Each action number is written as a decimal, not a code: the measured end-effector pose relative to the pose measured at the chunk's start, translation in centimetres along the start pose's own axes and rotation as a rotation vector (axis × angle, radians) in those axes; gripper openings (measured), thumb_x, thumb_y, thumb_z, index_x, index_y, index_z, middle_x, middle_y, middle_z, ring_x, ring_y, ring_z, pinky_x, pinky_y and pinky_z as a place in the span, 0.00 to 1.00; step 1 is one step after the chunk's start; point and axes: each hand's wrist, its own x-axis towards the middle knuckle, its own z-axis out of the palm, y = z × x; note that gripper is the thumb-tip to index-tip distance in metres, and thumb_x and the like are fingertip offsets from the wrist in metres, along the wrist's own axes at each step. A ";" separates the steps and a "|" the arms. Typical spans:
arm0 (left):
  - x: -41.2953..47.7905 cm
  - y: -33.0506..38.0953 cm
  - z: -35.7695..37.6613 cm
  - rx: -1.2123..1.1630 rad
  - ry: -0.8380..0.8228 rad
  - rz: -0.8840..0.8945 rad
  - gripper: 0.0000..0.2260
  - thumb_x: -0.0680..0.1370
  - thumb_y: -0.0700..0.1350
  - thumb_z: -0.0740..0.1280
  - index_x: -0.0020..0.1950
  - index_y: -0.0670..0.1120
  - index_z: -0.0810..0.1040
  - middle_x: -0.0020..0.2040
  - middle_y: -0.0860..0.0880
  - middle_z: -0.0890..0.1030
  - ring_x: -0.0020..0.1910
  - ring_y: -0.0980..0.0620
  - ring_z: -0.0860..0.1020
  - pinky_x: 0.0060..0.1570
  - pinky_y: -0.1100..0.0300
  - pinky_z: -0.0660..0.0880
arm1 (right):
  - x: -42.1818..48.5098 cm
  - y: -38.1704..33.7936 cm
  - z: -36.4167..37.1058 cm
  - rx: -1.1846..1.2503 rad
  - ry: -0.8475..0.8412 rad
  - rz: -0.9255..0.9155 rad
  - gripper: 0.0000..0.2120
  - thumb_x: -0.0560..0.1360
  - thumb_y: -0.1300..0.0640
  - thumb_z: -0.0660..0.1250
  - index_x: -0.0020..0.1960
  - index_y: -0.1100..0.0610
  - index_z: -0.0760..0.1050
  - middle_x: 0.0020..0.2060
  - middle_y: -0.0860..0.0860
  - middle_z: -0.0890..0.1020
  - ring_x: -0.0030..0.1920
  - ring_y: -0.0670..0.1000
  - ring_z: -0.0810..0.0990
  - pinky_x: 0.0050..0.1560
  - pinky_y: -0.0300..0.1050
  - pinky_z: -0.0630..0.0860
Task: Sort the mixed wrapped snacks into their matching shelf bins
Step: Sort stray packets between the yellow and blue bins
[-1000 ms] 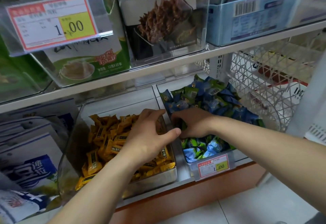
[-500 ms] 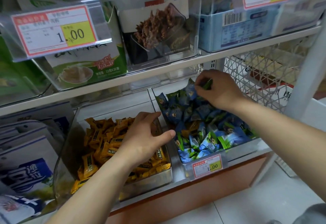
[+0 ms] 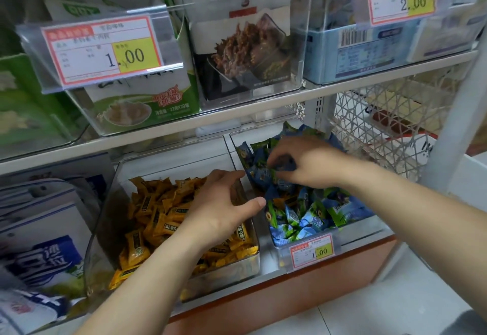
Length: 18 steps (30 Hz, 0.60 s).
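Yellow snacks [image 3: 158, 213] fill the left bin [image 3: 104, 216] of two clear bins at the lower shelf's [image 3: 267, 266] front edge. Blue and green snacks [image 3: 311, 213] are heaped in the right bin [image 3: 365, 231]. Both heaps are too many to count. A bit of yellow wrapper shows among the blue and green ones, near that bin's left wall.

The left hand [image 3: 218, 210] is over the wall between the two bins, its grip apart with fingers spread and nothing visibly held. The right hand [image 3: 313, 163] is over the back of the right bin, fingers curled down onto the wrappers. I cannot tell whether its grip has clamped on one.

Three price tags show. One [image 3: 312, 250] on the right bin reads 1.00, and two on the upper shelf [image 3: 237, 116] read 1.00 [image 3: 101, 50] and 2.00 [image 3: 400, 0].
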 end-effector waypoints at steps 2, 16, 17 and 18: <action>0.0 0.1 0.0 0.000 -0.005 -0.002 0.34 0.71 0.67 0.69 0.74 0.59 0.67 0.68 0.55 0.67 0.67 0.53 0.69 0.60 0.61 0.67 | 0.6 -0.8 1.2 0.010 -0.196 0.030 0.10 0.75 0.50 0.70 0.56 0.44 0.79 0.46 0.41 0.80 0.48 0.47 0.80 0.46 0.41 0.77; -0.1 0.0 0.1 -0.001 -0.021 -0.012 0.34 0.71 0.69 0.68 0.74 0.61 0.65 0.70 0.56 0.65 0.67 0.53 0.69 0.57 0.62 0.66 | 2.3 0.5 3.2 -0.326 -0.499 0.070 0.16 0.76 0.52 0.66 0.63 0.44 0.77 0.53 0.47 0.82 0.49 0.52 0.80 0.46 0.47 0.79; -0.2 0.1 0.1 -0.005 -0.021 -0.012 0.34 0.71 0.69 0.68 0.74 0.61 0.66 0.70 0.56 0.65 0.67 0.53 0.69 0.57 0.62 0.66 | 2.2 0.5 3.4 -0.315 -0.471 0.074 0.12 0.76 0.53 0.66 0.59 0.44 0.78 0.49 0.47 0.82 0.46 0.51 0.80 0.45 0.48 0.80; -0.2 0.1 0.1 -0.009 -0.022 -0.011 0.33 0.70 0.69 0.68 0.73 0.61 0.66 0.69 0.56 0.65 0.67 0.54 0.69 0.57 0.62 0.66 | 2.2 0.5 3.5 -0.294 -0.433 0.075 0.09 0.76 0.53 0.66 0.55 0.44 0.79 0.45 0.47 0.82 0.43 0.50 0.80 0.43 0.48 0.81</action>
